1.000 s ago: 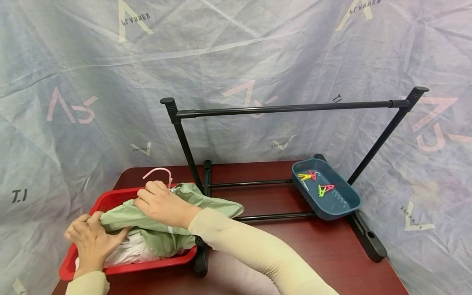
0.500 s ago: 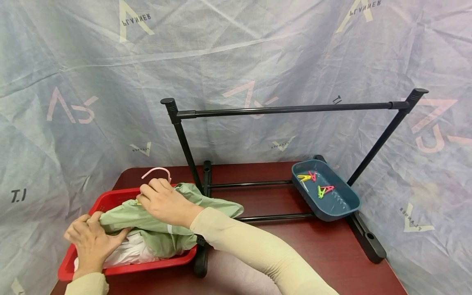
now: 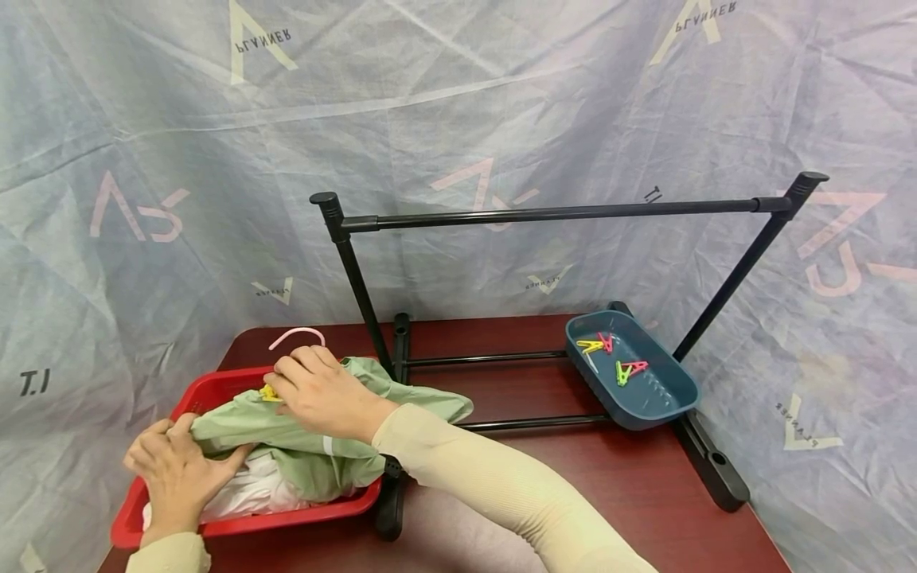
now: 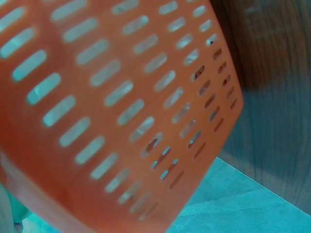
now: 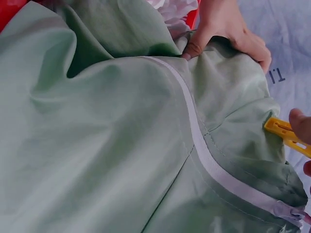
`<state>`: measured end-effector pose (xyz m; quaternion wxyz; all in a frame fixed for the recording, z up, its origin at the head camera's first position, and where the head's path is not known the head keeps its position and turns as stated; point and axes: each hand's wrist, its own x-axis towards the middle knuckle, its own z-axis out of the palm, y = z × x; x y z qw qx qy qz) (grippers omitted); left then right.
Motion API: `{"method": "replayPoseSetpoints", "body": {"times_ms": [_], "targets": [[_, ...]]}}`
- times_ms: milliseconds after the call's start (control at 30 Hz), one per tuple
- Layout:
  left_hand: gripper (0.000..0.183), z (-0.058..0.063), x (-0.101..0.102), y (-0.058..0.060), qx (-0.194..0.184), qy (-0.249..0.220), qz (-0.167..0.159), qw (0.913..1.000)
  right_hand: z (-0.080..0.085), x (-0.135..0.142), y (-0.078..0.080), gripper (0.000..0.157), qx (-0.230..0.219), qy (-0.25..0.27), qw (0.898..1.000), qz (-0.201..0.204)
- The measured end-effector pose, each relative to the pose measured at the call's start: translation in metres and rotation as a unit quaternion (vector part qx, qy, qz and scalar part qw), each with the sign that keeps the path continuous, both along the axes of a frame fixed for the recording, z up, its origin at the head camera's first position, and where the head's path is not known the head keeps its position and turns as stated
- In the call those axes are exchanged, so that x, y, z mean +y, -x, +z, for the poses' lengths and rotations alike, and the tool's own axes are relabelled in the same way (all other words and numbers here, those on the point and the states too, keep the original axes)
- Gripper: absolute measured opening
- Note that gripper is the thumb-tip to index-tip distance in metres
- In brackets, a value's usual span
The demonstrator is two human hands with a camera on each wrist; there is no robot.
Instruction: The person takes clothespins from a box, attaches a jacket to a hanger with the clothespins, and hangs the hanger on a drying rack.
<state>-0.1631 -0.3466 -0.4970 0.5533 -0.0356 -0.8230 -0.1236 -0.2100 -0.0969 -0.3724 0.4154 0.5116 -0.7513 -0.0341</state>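
Right now, from my end of the feed, I have the right hand (image 3: 325, 391) pinching a yellow clip (image 5: 278, 127) between thumb and finger, the clip's tip touching the edge of a green garment (image 3: 247, 422). I have the left hand (image 3: 179, 469) gripping that garment at its left end, thumb on one face and fingers past the edge. The garment lies across a red basket (image 3: 279, 520), its right end reaching beyond the basket's right rim and over the left foot of a black rack (image 3: 559, 213). My right wrist view shows a white zip (image 5: 197, 131) curving along the green fabric. Just behind the right hand I see a pink hanger hook (image 3: 297, 332). Inside the basket, toward its near rim, I can make out bunched white cloth (image 3: 247, 489). The basket sits at the left edge of the tabletop (image 3: 523, 469), and its slotted wall fills most of my left wrist view. Toward the tabletop's back right corner, I find a blue tray (image 3: 662, 394) on the rack's right foot, holding another yellow clip (image 3: 590, 346) beside a pink clip (image 3: 606, 342), and a green clip (image 3: 622, 372) beside a second pink clip (image 3: 637, 367)
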Motion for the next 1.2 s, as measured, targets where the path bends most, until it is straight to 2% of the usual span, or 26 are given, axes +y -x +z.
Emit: {"method": "replayPoseSetpoints", "body": {"times_ms": [300, 600, 800, 1067, 1200], "targets": [[0.084, -0.001, 0.000, 0.000, -0.003, -0.001, -0.001, 1.0000, -0.001, 0.004, 0.000, 0.044, -0.005, 0.006, 1.000, 0.006], [0.083, -0.003, 0.001, 0.001, 0.014, 0.000, 0.003, 0.9999, 0.000, 0.011, 0.001, 0.043, 0.023, 0.024, 0.999, 0.010], [0.084, -0.005, -0.001, 0.000, 0.002, -0.002, 0.000, 1.0000, -0.001, 0.017, 0.003, 0.042, 0.015, 0.041, 0.999, 0.012], [0.085, -0.006, -0.002, -0.001, -0.007, 0.000, 0.001, 1.0000, -0.002, 0.026, 0.001, 0.044, 0.005, 0.023, 0.999, 0.022], [0.085, -0.007, -0.003, -0.001, -0.007, -0.001, 0.001, 1.0000, -0.002, 0.030, -0.001, 0.045, 0.007, 0.031, 0.999, 0.033]]}}
